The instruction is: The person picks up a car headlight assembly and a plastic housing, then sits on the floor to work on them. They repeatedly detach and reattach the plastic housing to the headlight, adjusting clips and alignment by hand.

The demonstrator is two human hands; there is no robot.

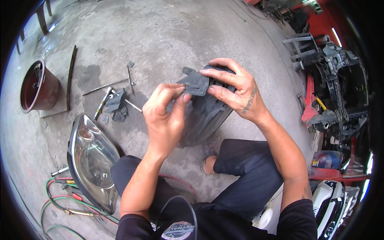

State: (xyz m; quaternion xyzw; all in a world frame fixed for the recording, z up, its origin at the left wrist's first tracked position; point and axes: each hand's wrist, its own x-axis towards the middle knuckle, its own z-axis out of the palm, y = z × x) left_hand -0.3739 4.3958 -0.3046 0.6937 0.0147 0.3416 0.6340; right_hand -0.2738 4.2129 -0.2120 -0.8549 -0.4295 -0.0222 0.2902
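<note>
A black plastic headlight housing (202, 120) is tilted up in front of me, over the floor between my legs. My right hand (240, 90) is closed on its upper end, thumb and fingers pressing a flat dark plastic tab (201, 87) there. At the tab's left edge my left hand (166, 114) is pinched shut; whatever sits between its fingertips is too small or hidden to name. A second headlight (94, 164) with a clear lens lies on the floor by my left knee.
Broken dark plastic pieces (116, 103), a ratchet (103, 103) and thin metal rods (105, 86) lie left of the housing. A dark red bucket (50, 92) stands farther left. Red and green hoses (50, 200) with a brass torch (80, 213) curl at lower left. Car parts (336, 92) line the right.
</note>
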